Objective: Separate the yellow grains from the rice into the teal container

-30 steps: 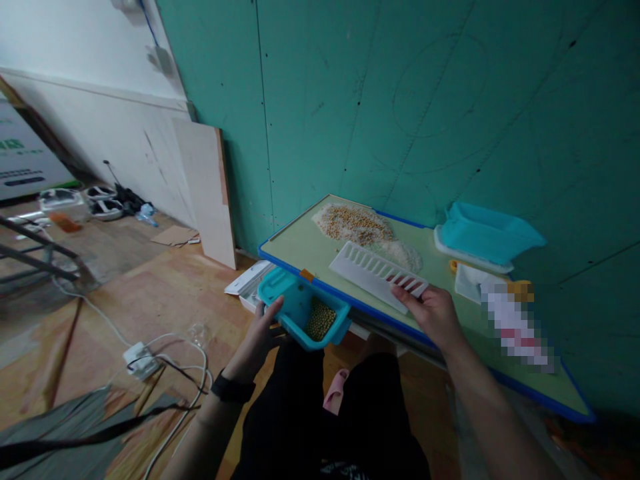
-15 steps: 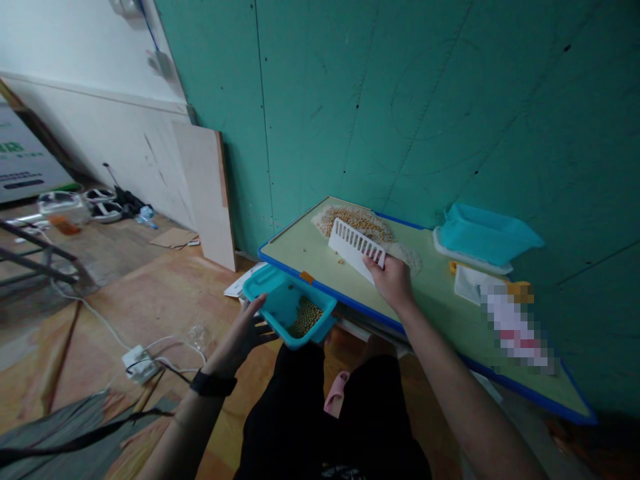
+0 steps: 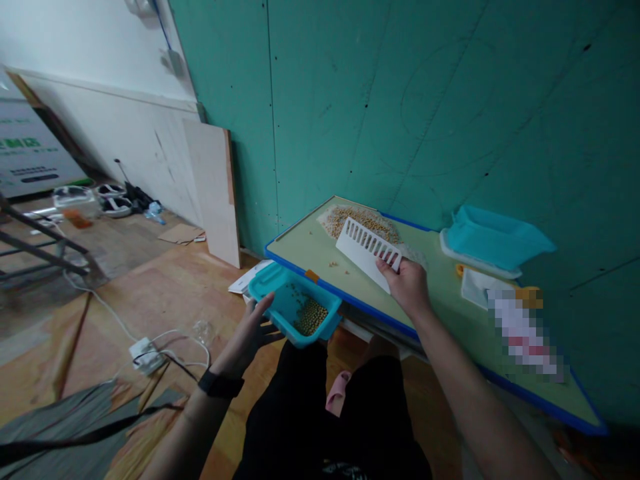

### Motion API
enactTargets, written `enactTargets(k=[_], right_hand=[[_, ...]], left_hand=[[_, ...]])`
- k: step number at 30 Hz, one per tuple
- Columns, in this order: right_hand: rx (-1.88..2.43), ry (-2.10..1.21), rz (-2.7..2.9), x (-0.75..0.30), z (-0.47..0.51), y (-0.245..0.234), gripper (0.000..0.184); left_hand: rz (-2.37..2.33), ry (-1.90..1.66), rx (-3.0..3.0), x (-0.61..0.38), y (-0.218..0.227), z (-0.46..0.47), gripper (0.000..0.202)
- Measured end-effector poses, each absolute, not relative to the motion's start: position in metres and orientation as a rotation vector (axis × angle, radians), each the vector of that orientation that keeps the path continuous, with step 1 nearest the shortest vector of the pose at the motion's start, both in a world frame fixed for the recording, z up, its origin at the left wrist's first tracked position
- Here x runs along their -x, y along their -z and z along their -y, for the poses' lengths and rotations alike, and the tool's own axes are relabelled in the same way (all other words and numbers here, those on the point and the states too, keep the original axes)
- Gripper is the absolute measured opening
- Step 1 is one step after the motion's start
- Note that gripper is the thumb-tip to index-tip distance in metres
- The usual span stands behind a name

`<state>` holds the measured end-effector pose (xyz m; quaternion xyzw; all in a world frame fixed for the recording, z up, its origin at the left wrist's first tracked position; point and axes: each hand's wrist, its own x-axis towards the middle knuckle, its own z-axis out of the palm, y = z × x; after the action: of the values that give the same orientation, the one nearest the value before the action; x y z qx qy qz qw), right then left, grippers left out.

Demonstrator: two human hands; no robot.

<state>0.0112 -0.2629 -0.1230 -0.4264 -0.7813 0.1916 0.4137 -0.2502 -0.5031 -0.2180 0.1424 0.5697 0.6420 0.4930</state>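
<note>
My right hand (image 3: 409, 283) grips one end of a white slotted plastic scraper (image 3: 364, 257), tilted over the table just in front of a pile of yellow beans mixed with pale grains (image 3: 357, 221). Its slots face the pile. Below the table's front edge is a turquoise plastic tub (image 3: 277, 305) with round yellow-green beans (image 3: 311, 317) gathered at its right end. My left hand (image 3: 250, 333) holds the tub's left side, thumb at the rim and fingers along the outer wall. A few loose beans (image 3: 333, 265) lie on the table between pile and tub.
The pale green tabletop (image 3: 300, 248) has a blue edge and stands against a green wall (image 3: 320, 120). At its right are another turquoise tub (image 3: 500, 233) and a blurred packet (image 3: 525, 337). A power strip (image 3: 146, 355) with cables lies on the floor at left.
The view has shifted slightly, moving the scene rightward. My right hand and the scraper have moved slightly right. More loose beans show in front of the scraper. My left hand stays at the tub.
</note>
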Motion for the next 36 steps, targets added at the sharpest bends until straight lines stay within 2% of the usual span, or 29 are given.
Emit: enactTargets(k=[4,10,18,23,26,32,34,36], right_hand=[[1.043,-0.503,2.009,-0.006,0.276,0.124,0.041],[0.985,-0.464,2.071,-0.001,0.31,0.126,0.041],[0.763,-0.572,2.164,0.003,0.369,0.126,0.037],[0.869,-0.469,2.092,0.032,0.326,0.11,0.039],[1.018,-0.384,2.099,0.06,0.274,0.091,0.032],[1.072,-0.468,1.934,0.079,0.203,0.077,0.022],[1.036,-0.563,1.829,0.062,0.2,0.082,0.025],[0.99,-0.705,1.72,0.037,0.21,0.09,0.037]], left_hand=[[-1.369,-1.571,-0.347,0.25,0.218,0.503,0.077],[-1.378,-1.484,-0.33,0.236,0.219,0.498,0.096],[-1.387,-1.486,-0.383,0.23,0.212,0.5,0.088],[-1.392,-1.478,-0.348,0.24,0.215,0.504,0.091],[-1.394,-1.479,-0.319,0.249,0.22,0.509,0.093],[-1.403,-1.509,-0.28,0.257,0.224,0.525,0.093],[-1.407,-1.504,-0.266,0.255,0.224,0.529,0.097],[-1.396,-1.51,-0.269,0.252,0.225,0.531,0.101]])
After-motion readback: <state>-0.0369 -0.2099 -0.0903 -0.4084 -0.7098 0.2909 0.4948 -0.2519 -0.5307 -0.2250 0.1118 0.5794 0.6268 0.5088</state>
